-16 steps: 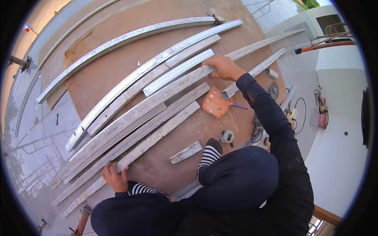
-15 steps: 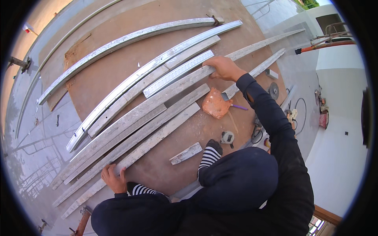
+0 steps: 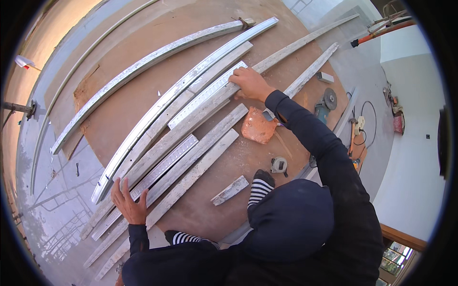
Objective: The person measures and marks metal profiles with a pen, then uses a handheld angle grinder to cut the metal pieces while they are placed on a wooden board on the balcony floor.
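Observation:
Several long, stained grey-white bars lie side by side across the brown board in front of me. My right hand (image 3: pixel 250 84) is closed round the upper part of one long bar (image 3: pixel 191 123), fingers over its far edge. My left hand (image 3: pixel 130 204) is at the same bar's lower end, fingers spread and thumb apart; I cannot tell whether the fingertips touch it. Just nearer lies a silver perforated strip (image 3: pixel 168 161), and beside it two more stained bars, a narrow one (image 3: pixel 205 136) and a paler one (image 3: pixel 191 176). A second perforated strip (image 3: pixel 202 99) lies beyond the held bar.
Farther off are a long silver channel (image 3: pixel 186 90) and a thick bar (image 3: pixel 138 64). An orange-red lump (image 3: pixel 257 127), a tape measure (image 3: pixel 279 165) and a short offcut (image 3: pixel 230 190) lie near my feet. An angle grinder (image 3: pixel 324 106) and cables (image 3: pixel 374 128) are on the right.
My left hand has left the nearest bar and reached farther out, its fingers spreading. The long bar in my right hand has shifted away from me, uncovering more of the perforated strip.

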A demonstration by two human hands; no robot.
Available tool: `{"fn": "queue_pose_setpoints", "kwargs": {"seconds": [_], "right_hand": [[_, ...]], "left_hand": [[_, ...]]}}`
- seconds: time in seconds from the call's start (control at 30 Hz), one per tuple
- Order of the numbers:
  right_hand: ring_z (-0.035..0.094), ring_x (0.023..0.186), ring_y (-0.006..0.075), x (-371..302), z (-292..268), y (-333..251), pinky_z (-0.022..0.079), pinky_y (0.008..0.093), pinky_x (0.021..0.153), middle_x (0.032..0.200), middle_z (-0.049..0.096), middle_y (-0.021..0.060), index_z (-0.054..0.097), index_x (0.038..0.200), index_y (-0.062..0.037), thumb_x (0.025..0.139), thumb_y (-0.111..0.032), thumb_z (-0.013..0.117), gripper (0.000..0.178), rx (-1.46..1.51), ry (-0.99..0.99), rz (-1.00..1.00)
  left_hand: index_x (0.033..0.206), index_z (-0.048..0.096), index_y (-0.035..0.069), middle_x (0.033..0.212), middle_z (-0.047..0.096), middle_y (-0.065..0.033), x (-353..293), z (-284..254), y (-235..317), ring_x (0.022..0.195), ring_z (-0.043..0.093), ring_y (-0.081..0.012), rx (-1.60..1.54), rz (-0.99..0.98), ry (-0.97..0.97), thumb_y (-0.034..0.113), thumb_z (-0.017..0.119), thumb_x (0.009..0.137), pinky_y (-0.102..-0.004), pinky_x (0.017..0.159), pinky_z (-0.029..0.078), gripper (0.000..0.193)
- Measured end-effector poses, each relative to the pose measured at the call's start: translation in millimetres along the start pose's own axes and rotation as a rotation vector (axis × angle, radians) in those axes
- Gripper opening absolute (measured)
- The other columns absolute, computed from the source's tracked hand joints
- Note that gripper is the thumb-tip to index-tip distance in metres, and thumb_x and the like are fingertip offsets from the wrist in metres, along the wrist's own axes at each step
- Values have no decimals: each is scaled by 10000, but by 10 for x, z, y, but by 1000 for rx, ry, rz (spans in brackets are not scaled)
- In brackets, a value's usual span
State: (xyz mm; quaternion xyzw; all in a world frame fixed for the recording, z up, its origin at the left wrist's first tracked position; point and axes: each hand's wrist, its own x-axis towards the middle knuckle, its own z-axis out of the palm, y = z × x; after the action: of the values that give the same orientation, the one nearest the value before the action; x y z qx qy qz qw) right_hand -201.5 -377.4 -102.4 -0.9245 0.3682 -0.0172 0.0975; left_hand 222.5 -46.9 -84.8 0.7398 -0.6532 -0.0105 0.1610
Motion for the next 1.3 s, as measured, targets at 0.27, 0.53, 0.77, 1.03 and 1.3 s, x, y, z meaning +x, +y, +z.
{"fn": "queue_pose_setpoints", "kwargs": {"seconds": [0.27,0.53,0.77,1.03,1.3], "right_hand": [[518,1142,270,-666,-212,-614,356,500,1020,1096,578,95,567,1264,-71,611,-412,851,790,75,104,209],[391,1346,319,-1069,-84,-891,125,645,1143,1300,534,125,524,1345,-107,579,-590,816,952,-136,-170,277],[506,1218,249,-740,-152,-691,169,664,1120,1160,593,68,633,1174,-139,715,-526,753,612,-66,-119,328],[539,1160,240,-1379,-292,-112,267,575,1112,1100,602,40,609,1167,-174,757,-257,737,438,-103,-190,162],[550,1085,250,-891,-858,-291,372,457,1020,1062,592,52,595,1134,-143,752,-114,690,395,-155,227,12]], "left_hand": [[1041,599,5,983,558,-137,538,134,-255,945,561,-349,-70,97,-303,233,809,675,-443,778,462,480],[1014,604,-10,968,566,-149,744,132,-321,924,572,-358,-51,116,-267,252,814,681,-441,762,472,473],[1031,622,7,959,572,-132,825,305,81,899,574,-336,-52,166,-294,309,810,683,-426,747,457,497],[1075,597,5,984,581,-151,814,416,259,944,572,-353,-86,112,-333,293,781,735,-443,776,472,481],[1119,576,9,1007,585,-171,730,381,189,960,576,-373,-118,95,-333,264,757,764,-446,793,476,473]]}}
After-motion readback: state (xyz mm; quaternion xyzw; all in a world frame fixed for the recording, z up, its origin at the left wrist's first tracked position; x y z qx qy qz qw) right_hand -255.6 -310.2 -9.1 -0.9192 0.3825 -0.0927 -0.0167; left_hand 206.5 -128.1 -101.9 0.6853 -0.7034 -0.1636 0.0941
